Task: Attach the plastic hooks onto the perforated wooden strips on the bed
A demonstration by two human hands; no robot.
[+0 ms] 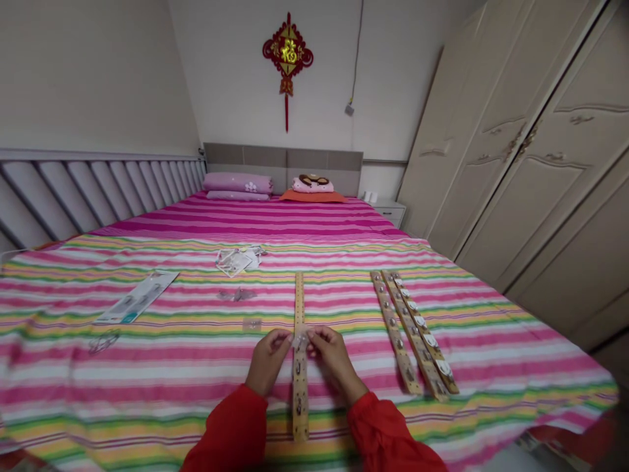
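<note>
While the strip [300, 387] lies flat on the bed [162, 393], the left hand [269, 357] and the right hand [331, 354] pinch opposite sides of a clear piece [299, 340] over its middle. Three other strips [416, 340] lie to the right; a clear square [252, 325] lies near the left hand.

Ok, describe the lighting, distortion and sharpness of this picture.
Head view: dim, soft light, no hard shadows evident on the striped cloth; head view: the wardrobe leans steeply, like wide-angle stretch; head view: the clear piece between the fingers and the strip's metal parts lack fine detail.
</note>
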